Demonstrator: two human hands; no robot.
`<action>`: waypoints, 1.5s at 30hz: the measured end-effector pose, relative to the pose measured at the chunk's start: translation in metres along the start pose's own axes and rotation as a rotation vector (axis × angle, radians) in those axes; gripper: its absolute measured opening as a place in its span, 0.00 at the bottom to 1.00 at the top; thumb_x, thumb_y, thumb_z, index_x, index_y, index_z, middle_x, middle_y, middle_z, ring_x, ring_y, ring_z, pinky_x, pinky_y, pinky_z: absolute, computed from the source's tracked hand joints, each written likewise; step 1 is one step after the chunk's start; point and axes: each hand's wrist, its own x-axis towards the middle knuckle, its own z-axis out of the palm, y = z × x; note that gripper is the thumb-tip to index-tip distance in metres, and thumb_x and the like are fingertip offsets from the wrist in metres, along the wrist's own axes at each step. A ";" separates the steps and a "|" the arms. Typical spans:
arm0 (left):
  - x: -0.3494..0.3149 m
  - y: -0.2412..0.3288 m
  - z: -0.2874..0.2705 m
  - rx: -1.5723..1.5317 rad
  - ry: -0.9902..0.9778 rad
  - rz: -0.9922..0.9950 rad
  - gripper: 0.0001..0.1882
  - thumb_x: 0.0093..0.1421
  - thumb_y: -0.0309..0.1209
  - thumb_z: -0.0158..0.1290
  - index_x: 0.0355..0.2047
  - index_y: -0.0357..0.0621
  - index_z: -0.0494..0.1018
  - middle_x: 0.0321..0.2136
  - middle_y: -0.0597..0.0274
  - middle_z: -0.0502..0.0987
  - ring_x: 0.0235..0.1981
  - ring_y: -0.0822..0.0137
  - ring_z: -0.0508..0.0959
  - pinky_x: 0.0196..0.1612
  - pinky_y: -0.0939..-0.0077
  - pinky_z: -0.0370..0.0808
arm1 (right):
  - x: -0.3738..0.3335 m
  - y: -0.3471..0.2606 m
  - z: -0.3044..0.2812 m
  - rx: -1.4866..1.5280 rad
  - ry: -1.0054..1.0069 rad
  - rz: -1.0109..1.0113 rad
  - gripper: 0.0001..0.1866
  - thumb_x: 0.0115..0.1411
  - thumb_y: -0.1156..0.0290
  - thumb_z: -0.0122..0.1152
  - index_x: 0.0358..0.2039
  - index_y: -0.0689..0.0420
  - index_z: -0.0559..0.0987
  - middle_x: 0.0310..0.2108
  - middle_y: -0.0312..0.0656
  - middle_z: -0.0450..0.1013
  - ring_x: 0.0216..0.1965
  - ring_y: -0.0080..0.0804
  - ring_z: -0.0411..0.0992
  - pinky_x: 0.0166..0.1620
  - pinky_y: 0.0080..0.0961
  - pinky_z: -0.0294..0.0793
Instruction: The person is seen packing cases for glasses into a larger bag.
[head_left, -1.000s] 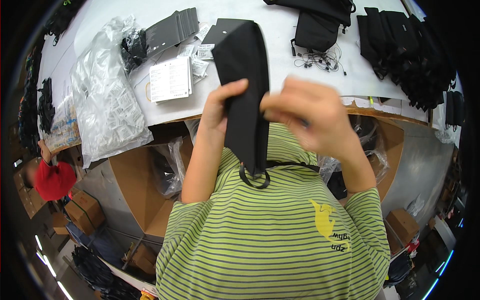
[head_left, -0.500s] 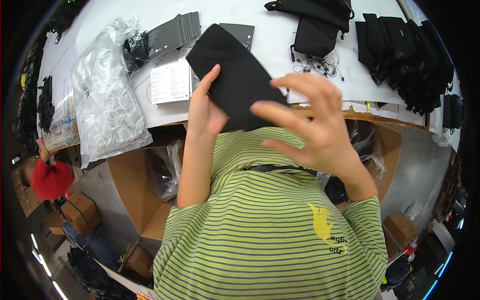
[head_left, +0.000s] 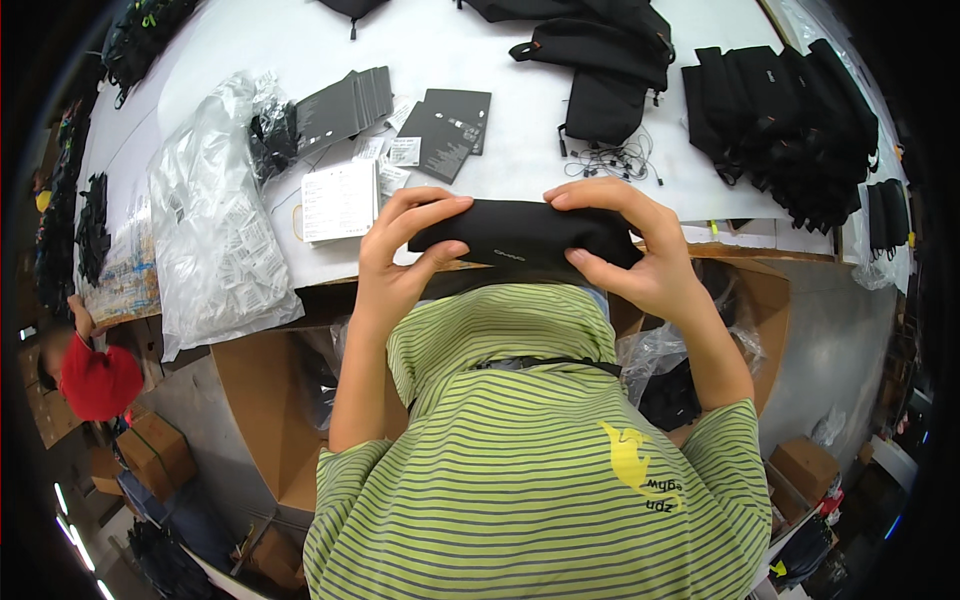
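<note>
By table (head_left: 530,130), hands (head_left: 390,265) (head_left: 655,260) clamped on black pouch (head_left: 515,232) near both ends; far side hidden.

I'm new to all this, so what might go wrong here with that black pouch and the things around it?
The black pouch is held by its ends in the left hand and right hand at the table's near edge, so a slip might drop it off the table. The white paper stack sits close to the left hand and could be nudged. The thin black cords lie in a tangle and may snag one another when picked up.
</note>
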 end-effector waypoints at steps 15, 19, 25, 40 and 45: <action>0.010 0.007 0.003 0.216 -0.070 0.015 0.12 0.52 0.36 0.58 0.31 0.40 0.81 0.31 0.60 0.66 0.31 0.66 0.68 0.34 0.75 0.66 | -0.013 0.005 -0.041 0.057 -0.165 0.298 0.10 0.54 0.73 0.63 0.38 0.60 0.81 0.34 0.40 0.79 0.32 0.23 0.76 0.31 0.18 0.77; 0.003 -0.007 -0.017 0.232 0.043 -0.032 0.16 0.64 0.38 0.47 0.41 0.40 0.77 0.49 0.55 0.68 0.41 0.64 0.71 0.42 0.73 0.69 | -0.012 0.000 -0.094 -0.014 -0.033 0.458 0.09 0.54 0.73 0.64 0.37 0.59 0.83 0.26 0.34 0.77 0.30 0.14 0.73 0.29 0.14 0.71; -0.016 -0.050 -0.073 0.594 0.326 -0.209 0.20 0.63 0.37 0.50 0.52 0.42 0.68 0.54 0.51 0.63 0.56 0.57 0.64 0.54 0.64 0.64 | -0.018 0.004 -0.204 -0.321 0.662 0.268 0.12 0.55 0.70 0.65 0.41 0.56 0.81 0.30 0.34 0.78 0.27 0.15 0.72 0.31 0.12 0.70; -0.024 -0.106 -0.078 0.932 0.290 -0.462 0.44 0.56 0.51 0.56 0.61 0.31 0.54 0.57 0.40 0.57 0.58 0.45 0.58 0.60 0.57 0.55 | 0.021 0.105 -0.215 -0.554 1.067 0.273 0.14 0.49 0.64 0.70 0.29 0.61 0.79 0.30 0.41 0.76 0.30 0.30 0.74 0.34 0.24 0.72; -0.032 -0.103 -0.098 0.890 0.252 -0.552 0.37 0.59 0.48 0.53 0.57 0.29 0.61 0.54 0.41 0.62 0.55 0.46 0.62 0.58 0.58 0.58 | 0.013 0.119 -0.211 -1.066 0.690 0.568 0.19 0.51 0.57 0.67 0.30 0.59 0.71 0.30 0.44 0.73 0.34 0.45 0.74 0.37 0.37 0.73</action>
